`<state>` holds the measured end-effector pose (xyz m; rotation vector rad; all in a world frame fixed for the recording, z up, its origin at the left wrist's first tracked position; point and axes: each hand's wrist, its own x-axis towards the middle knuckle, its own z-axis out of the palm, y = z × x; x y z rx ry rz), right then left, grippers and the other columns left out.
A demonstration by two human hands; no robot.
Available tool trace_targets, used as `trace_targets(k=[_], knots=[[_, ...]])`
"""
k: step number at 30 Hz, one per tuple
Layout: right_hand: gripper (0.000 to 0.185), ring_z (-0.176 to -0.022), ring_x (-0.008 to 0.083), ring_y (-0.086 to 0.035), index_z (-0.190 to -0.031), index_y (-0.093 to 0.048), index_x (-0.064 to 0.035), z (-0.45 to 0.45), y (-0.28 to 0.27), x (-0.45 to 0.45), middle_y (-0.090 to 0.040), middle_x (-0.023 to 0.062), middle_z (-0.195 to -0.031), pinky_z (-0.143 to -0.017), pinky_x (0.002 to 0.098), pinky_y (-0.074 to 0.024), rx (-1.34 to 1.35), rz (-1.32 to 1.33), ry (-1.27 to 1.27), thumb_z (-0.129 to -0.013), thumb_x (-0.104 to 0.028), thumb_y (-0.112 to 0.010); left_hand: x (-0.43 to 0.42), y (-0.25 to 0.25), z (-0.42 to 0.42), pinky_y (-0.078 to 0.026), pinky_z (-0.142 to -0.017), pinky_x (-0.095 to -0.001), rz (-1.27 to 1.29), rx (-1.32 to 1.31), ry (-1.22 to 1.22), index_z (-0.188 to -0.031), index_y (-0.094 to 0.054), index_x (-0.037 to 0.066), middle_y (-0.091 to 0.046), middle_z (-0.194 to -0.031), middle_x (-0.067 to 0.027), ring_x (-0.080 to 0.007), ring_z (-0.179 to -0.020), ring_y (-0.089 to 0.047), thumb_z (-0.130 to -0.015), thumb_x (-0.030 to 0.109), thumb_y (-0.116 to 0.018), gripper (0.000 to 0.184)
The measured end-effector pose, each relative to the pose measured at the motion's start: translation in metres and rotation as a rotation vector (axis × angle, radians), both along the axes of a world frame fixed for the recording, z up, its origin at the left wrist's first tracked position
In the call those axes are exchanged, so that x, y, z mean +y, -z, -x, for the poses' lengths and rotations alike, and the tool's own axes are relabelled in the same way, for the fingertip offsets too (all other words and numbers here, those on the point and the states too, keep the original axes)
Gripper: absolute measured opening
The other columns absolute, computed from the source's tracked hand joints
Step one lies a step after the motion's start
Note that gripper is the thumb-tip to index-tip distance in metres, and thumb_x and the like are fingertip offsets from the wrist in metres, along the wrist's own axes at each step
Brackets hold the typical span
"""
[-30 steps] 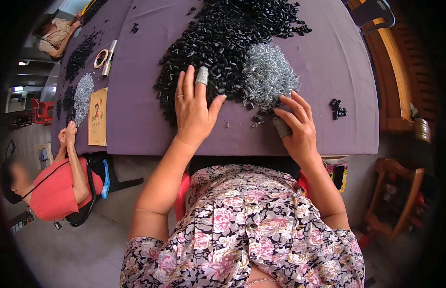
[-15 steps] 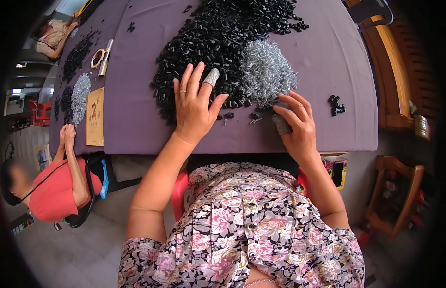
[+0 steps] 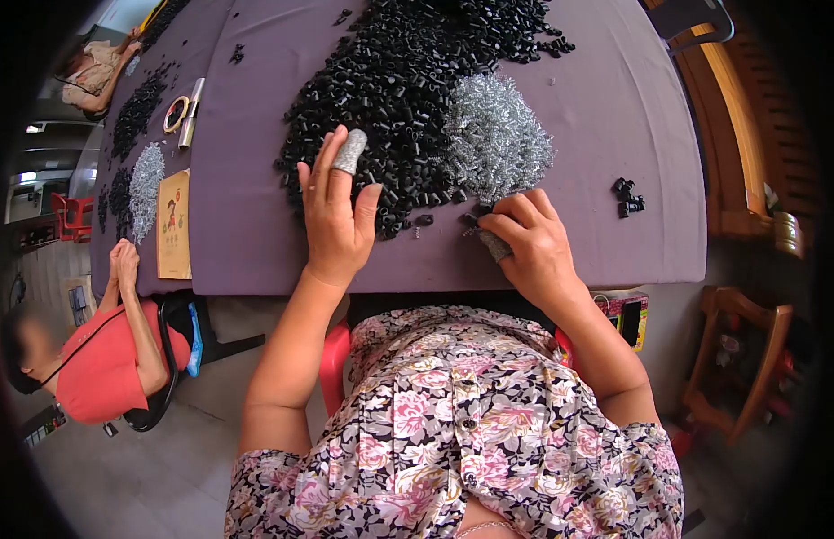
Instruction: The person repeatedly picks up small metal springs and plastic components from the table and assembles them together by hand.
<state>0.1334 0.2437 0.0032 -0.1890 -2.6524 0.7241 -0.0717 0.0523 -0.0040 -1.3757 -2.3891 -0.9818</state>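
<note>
My left hand (image 3: 339, 216) is open with fingers spread, over the left edge of a large pile of small black plastic pieces (image 3: 381, 112). A grey wrap covers its index finger. My right hand (image 3: 532, 241), with a grey wrap on the thumb, is closed at the table's near side, fingertips drawn together beside a small dark piece. What they grip is mostly hidden. Just above it lies a heap of small metal springs (image 3: 498, 135), touching the black pile. A loose spring (image 3: 417, 232) and a stray black piece (image 3: 424, 219) lie between the hands.
On the purple tablecloth (image 3: 246, 198) are a few black pieces (image 3: 628, 198) at right, a yellow booklet (image 3: 174, 225), a tape roll (image 3: 175, 115) and a silver tube (image 3: 191, 112). A person in red (image 3: 111, 364) sits at left near more springs (image 3: 147, 189); another person sits beyond.
My left hand has shifted left and slightly down, still spread. My right hand has moved left and down from the springs' edge, its fingers closing where a black piece and spring lay.
</note>
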Motion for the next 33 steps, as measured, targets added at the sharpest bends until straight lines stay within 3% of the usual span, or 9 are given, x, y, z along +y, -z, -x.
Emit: trace_targets(k=[5, 8, 11, 15, 21, 24, 27, 30, 33], knots=[[0.043, -0.099, 0.0307, -0.057, -0.101, -0.072, -0.0069, 0.0, -0.006, 0.0, -0.062, 0.0069, -0.102, -0.088, 0.0405, -0.0513, -0.034, -0.01, -0.019, -0.06, 0.006, -0.073, -0.007, -0.014, -0.016, -0.027, -0.12, -0.0538, -0.085, 0.038, 0.05, -0.139, -0.054, -0.001, -0.055, -0.146, -0.0178, -0.0375, -0.14, -0.048, -0.099, 0.022, -0.064, 0.047], [0.042, -0.099, 0.0308, -0.057, -0.101, -0.071, -0.0065, -0.003, -0.012, -0.001, -0.062, 0.0073, -0.102, -0.088, 0.0405, -0.0509, -0.074, -0.014, -0.024, -0.061, 0.006, -0.073, -0.005, -0.023, -0.038, -0.045, -0.104, -0.0458, -0.009, 0.097, 0.131, -0.117, -0.068, -0.002, -0.064, -0.123, -0.0143, -0.0358, -0.117, -0.059, -0.082, 0.008, -0.078, 0.037], [0.039, -0.099, 0.0314, -0.057, -0.098, -0.069, -0.0062, -0.003, -0.017, -0.002, -0.061, 0.0078, -0.101, -0.089, 0.0406, -0.0505, -0.127, -0.01, -0.033, -0.062, 0.006, -0.072, 0.0, -0.024, -0.046, -0.046, -0.09, -0.0427, 0.112, 0.137, 0.178, -0.093, -0.069, 0.004, -0.063, -0.106, -0.0079, -0.03, -0.103, -0.059, -0.076, 0.009, -0.081, 0.022], [0.034, -0.1, 0.0329, -0.057, -0.094, -0.065, -0.006, -0.004, -0.017, -0.003, -0.061, 0.0085, -0.099, -0.089, 0.0403, -0.05, -0.19, 0.045, -0.025, -0.064, 0.007, -0.072, 0.012, -0.03, -0.044, -0.043, -0.085, -0.0414, 0.22, 0.162, 0.254, -0.087, -0.067, 0.006, -0.061, -0.1, -0.0055, -0.0271, -0.099, -0.057, -0.077, 0.013, -0.08, 0.019], [0.033, -0.097, 0.0351, -0.056, -0.096, -0.063, -0.0064, -0.019, -0.007, 0.004, -0.059, 0.0098, -0.095, -0.084, 0.0423, -0.0502, -0.055, 0.151, 0.076, -0.067, 0.008, -0.07, 0.017, -0.026, -0.04, -0.043, -0.083, -0.0414, 0.292, 0.163, 0.279, -0.089, -0.065, 0.007, -0.06, -0.099, -0.0054, -0.0262, -0.096, -0.057, -0.078, 0.012, -0.079, 0.019], [0.032, -0.091, 0.0297, -0.064, -0.097, -0.065, -0.0062, -0.023, -0.005, 0.009, -0.063, 0.0099, -0.092, -0.079, 0.0399, -0.0518, 0.02, 0.253, 0.136, -0.069, 0.01, -0.071, 0.018, -0.026, -0.04, -0.043, -0.082, -0.0408, 0.315, 0.186, 0.282, -0.091, -0.063, 0.006, -0.06, -0.1, -0.006, -0.0266, -0.096, -0.057, -0.078, 0.011, -0.079, 0.021], [0.022, -0.084, 0.0185, -0.067, -0.096, -0.066, -0.0037, -0.027, -0.01, 0.008, -0.068, 0.0067, -0.089, -0.074, 0.0321, -0.0528, -0.074, 0.705, 0.214, -0.079, 0.007, -0.074, 0.019, -0.03, -0.039, -0.044, -0.082, -0.0403, 0.364, 0.207, 0.299, -0.092, -0.062, 0.006, -0.06, -0.101, -0.0064, -0.0271, -0.097, -0.057, -0.079, 0.011, -0.078, 0.021], [0.011, -0.08, 0.0095, -0.066, -0.097, -0.068, -0.0021, -0.021, 0.006, 0.014, -0.071, 0.0029, -0.089, -0.072, 0.0254, -0.0529, 0.044, 1.236, 0.137, -0.089, 0.003, -0.073, 0.019, -0.025, -0.037, -0.044, -0.082, -0.0402, 0.343, 0.212, 0.3, -0.092, -0.062, 0.006, -0.06, -0.1, -0.0067, -0.028, -0.097, -0.057, -0.079, 0.01, -0.078, 0.021], [0.008, -0.081, 0.0085, -0.066, -0.099, -0.068, -0.0015, -0.023, 0.004, 0.02, -0.071, 0.0003, -0.09, -0.073, 0.0237, -0.0539, -0.012, 1.362, 0.094, -0.092, 0.001, -0.072, 0.018, -0.029, -0.039, -0.046, -0.085, -0.0417, 0.314, 0.189, 0.278, -0.093, -0.062, 0.005, -0.062, -0.103, -0.008, -0.0297, -0.098, -0.058, -0.08, 0.008, -0.076, 0.019]])
